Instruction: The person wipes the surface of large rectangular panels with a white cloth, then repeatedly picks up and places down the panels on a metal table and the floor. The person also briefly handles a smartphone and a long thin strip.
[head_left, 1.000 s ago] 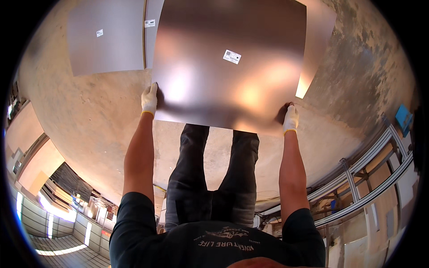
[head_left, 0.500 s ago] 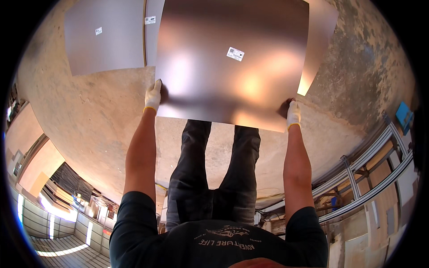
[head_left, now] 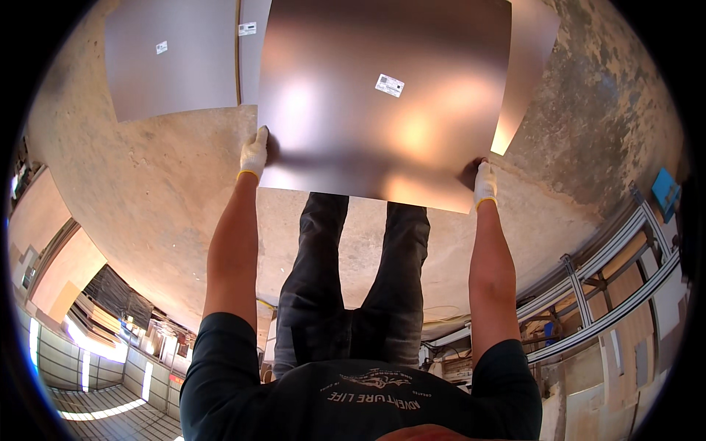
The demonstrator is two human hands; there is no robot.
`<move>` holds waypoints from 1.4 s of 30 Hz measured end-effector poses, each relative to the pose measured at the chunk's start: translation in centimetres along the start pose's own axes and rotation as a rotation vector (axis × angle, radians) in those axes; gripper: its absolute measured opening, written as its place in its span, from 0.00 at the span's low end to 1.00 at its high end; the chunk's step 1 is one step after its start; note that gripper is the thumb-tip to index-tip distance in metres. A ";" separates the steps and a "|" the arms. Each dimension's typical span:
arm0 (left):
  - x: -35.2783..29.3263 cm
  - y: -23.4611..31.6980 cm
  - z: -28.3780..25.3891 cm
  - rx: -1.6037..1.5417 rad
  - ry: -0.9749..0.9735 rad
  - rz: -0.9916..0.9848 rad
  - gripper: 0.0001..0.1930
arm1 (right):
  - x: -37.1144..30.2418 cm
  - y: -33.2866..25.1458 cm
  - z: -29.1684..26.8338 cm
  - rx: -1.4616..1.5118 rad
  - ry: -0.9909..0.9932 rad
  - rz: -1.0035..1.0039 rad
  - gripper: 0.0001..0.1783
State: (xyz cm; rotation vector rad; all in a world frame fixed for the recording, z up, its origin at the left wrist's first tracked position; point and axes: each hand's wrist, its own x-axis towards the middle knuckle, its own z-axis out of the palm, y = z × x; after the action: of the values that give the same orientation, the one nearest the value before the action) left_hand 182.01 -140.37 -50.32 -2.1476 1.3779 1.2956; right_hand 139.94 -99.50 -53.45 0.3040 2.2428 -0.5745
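A large glossy brown-grey sheet (head_left: 382,140) spans the space between my hands, with a small white label (head_left: 390,85) on its face. My left hand (head_left: 254,153), in a white knit glove with a yellow cuff, is closed on the sheet's left edge near its lower corner. On the opposite edge, my right hand (head_left: 485,182), gloved the same way, grips near the lower right corner. Fingers of both hands are partly hidden at the sheet's edges. Dark reflections of the hands show on the shiny surface. The sheet's far end runs out of the picture.
Similar labelled sheets (head_left: 176,66) lie on the concrete floor (head_left: 162,169) at the far left. Another sheet (head_left: 526,66) shows behind the right edge. Metal framing (head_left: 588,301) and a blue object (head_left: 665,192) stand at the right. Boards (head_left: 70,272) are at the left.
The sheet and both my hands have shifted very slightly up and to the right in the picture. My grip on both edges looks the same.
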 end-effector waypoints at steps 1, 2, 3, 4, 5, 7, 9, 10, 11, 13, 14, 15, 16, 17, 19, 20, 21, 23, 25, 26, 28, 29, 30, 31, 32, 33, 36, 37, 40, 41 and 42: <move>0.0 0.3 0.3 0.001 -0.003 0.002 0.34 | 0.4 0.7 -0.3 0.008 0.003 -0.012 0.23; 0.0 -0.3 -0.2 0.003 0.016 -0.005 0.34 | 0.2 0.1 0.2 0.022 -0.012 -0.015 0.23; 0.0 -0.8 -0.5 0.018 0.045 0.008 0.33 | -0.2 -0.5 0.6 0.036 -0.026 -0.017 0.23; 0.1 -1.3 -0.9 0.035 0.073 0.021 0.33 | -0.5 -1.1 1.0 0.050 -0.041 -0.019 0.23; -0.1 -0.7 -0.7 0.050 0.084 0.046 0.33 | -0.7 -1.3 0.8 0.043 -0.026 -0.003 0.23; -0.8 0.1 -0.4 0.013 0.073 0.098 0.33 | -1.1 -2.0 0.5 0.029 0.001 0.028 0.23; -1.2 0.9 -0.5 0.003 0.061 0.104 0.33 | -0.8 -1.8 -0.1 0.024 -0.018 0.073 0.24; -1.3 1.4 -0.6 0.011 0.054 0.086 0.33 | -0.6 -1.8 -0.5 0.022 -0.027 0.095 0.24; -1.5 1.7 -0.6 0.018 0.047 0.068 0.33 | -0.4 -1.4 -1.0 0.028 -0.032 0.100 0.24; -1.0 1.2 -1.9 -0.020 0.008 0.024 0.33 | 0.1 -1.4 -0.9 0.036 -0.062 0.101 0.25; -0.9 0.8 -2.5 -0.040 -0.005 -0.003 0.33 | -0.1 -2.2 -0.7 0.026 -0.072 0.115 0.24; -1.3 1.1 -2.9 -0.043 -0.009 -0.023 0.33 | -0.9 -3.1 -0.9 0.018 -0.075 0.133 0.23; -1.7 1.5 -3.1 -0.050 -0.011 -0.043 0.33 | -1.9 -4.0 -1.1 0.009 -0.079 0.148 0.22; -1.8 2.7 -3.5 -0.069 -0.028 -0.050 0.33 | -1.5 -2.7 -2.6 0.040 -0.047 0.049 0.21; -2.4 2.7 -4.9 -0.177 -0.071 -0.049 0.34 | -1.2 -2.1 -3.8 0.181 -0.095 -0.027 0.18; -3.2 4.1 -5.2 -0.171 -0.045 -0.013 0.34 | -2.7 -3.4 -4.3 0.131 -0.036 0.070 0.20; -4.1 5.0 -5.4 -0.178 -0.024 0.017 0.34 | -3.5 -3.6 -5.6 0.131 -0.018 0.030 0.25; -5.3 5.2 -7.4 -0.188 0.019 0.091 0.32 | -6.1 -7.9 -5.8 -0.128 0.030 0.024 0.36; -8.8 8.9 -10.1 -0.083 0.047 0.107 0.28 | -8.8 -12.4 -6.9 -0.204 0.103 0.016 0.37; -10.4 10.8 -11.4 -0.108 0.000 0.076 0.28 | -9.4 -13.5 -8.0 -0.071 0.083 -0.062 0.38; -14.1 11.2 -13.0 -0.157 -0.044 0.009 0.27 | -10.6 -17.1 -10.7 -0.159 0.028 -0.107 0.36; -15.7 11.1 -13.2 -0.179 -0.058 -0.007 0.27 | -10.4 -18.1 -12.4 -0.194 0.028 -0.118 0.33; -17.5 9.8 -13.2 -0.209 -0.018 -0.008 0.27 | -11.1 -20.1 -13.0 -0.223 0.031 -0.165 0.33; -19.3 8.2 -12.4 -0.234 0.012 -0.011 0.27 | -11.2 -21.8 -14.0 -0.223 0.009 -0.183 0.32; -20.6 7.1 -11.4 -0.257 0.028 -0.008 0.27 | -10.8 -23.0 -15.1 -0.276 0.031 -0.206 0.31; -21.9 6.1 -10.2 -0.281 0.041 -0.011 0.27 | -9.9 -23.8 -16.4 -0.334 0.054 -0.227 0.31; -22.9 4.8 -6.8 -0.377 0.073 -0.131 0.27 | -9.2 -28.5 -16.8 -0.418 0.019 -0.304 0.30; -22.6 4.4 -6.1 -0.378 0.080 -0.122 0.27 | -8.7 -28.5 -16.7 -0.389 0.003 -0.301 0.30; -19.3 8.1 -7.6 -0.319 0.135 -0.042 0.27 | -5.5 -27.6 -15.2 -0.297 -0.014 -0.313 0.29; -17.9 9.5 -8.3 -0.282 0.187 0.041 0.28 | -4.7 -26.9 -14.0 -0.317 0.033 -0.351 0.29; -15.3 9.6 -8.6 -0.198 0.238 0.029 0.29 | -4.6 -26.5 -12.5 -0.263 0.008 -0.328 0.29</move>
State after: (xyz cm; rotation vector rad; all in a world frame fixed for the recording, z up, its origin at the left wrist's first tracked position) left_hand 176.40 -141.76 -31.14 -2.4921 1.4250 1.2679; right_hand 124.66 -116.53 -34.48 -0.1985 2.3590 -0.4363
